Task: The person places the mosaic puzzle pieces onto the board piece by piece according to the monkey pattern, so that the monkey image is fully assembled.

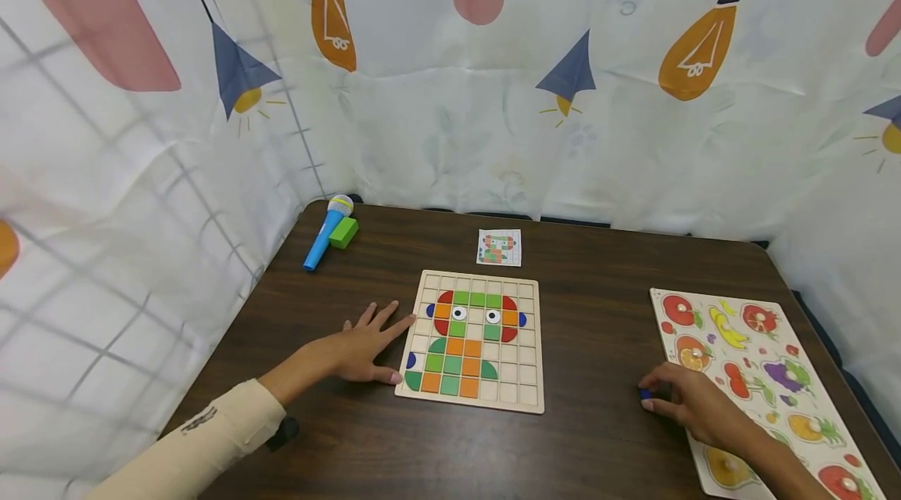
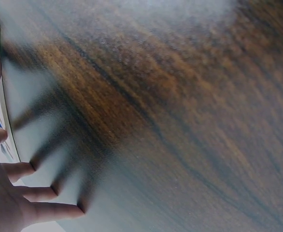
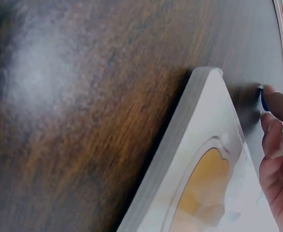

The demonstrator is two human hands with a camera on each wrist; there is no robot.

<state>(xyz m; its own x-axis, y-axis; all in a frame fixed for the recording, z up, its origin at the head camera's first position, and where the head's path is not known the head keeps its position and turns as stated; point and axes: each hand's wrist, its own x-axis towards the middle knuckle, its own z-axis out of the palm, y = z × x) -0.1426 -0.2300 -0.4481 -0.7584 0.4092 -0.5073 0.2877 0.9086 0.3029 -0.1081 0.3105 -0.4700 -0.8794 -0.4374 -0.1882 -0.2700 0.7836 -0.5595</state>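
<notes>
A wooden grid board (image 1: 521,375) lies in the middle of the table, with red, green, orange and blue tiles and two eye tiles forming a figure. My left hand (image 1: 366,347) rests with fingers spread at the board's left edge, thumb near its lower left corner. In the left wrist view the fingers (image 2: 40,193) are straight above the tabletop. At the right, my right hand (image 1: 697,406) pinches a small dark blue tile (image 1: 644,394) between thumb and fingertip. That blue tile (image 3: 264,99) also shows in the right wrist view, beyond the fruit board's corner.
Under the right forearm lies a fruit puzzle board (image 1: 760,359). A small pattern card (image 1: 499,247) sits behind the grid board. Back left are a blue toy microphone (image 1: 324,238) and a green block (image 1: 344,233). A printed curtain (image 1: 450,132) hangs behind the table (image 1: 584,312).
</notes>
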